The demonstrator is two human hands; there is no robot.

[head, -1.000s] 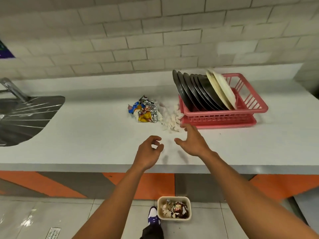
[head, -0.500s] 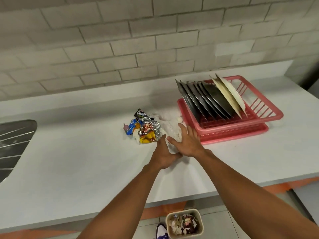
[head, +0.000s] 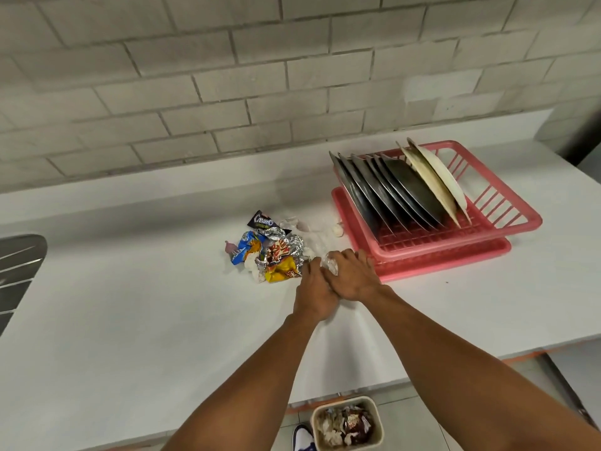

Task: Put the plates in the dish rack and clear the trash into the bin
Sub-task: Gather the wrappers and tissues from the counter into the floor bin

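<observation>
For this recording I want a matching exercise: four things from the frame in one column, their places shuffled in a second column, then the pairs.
Things
1. plates
2. bin
3. wrappers
4. sink

Places
A. on the floor, below the counter edge
B. at the left edge of the view
C. standing on edge in the pink rack
D. heaped on the counter, left of the rack

Pairs: 1-C, 2-A, 3-D, 4-B
</observation>
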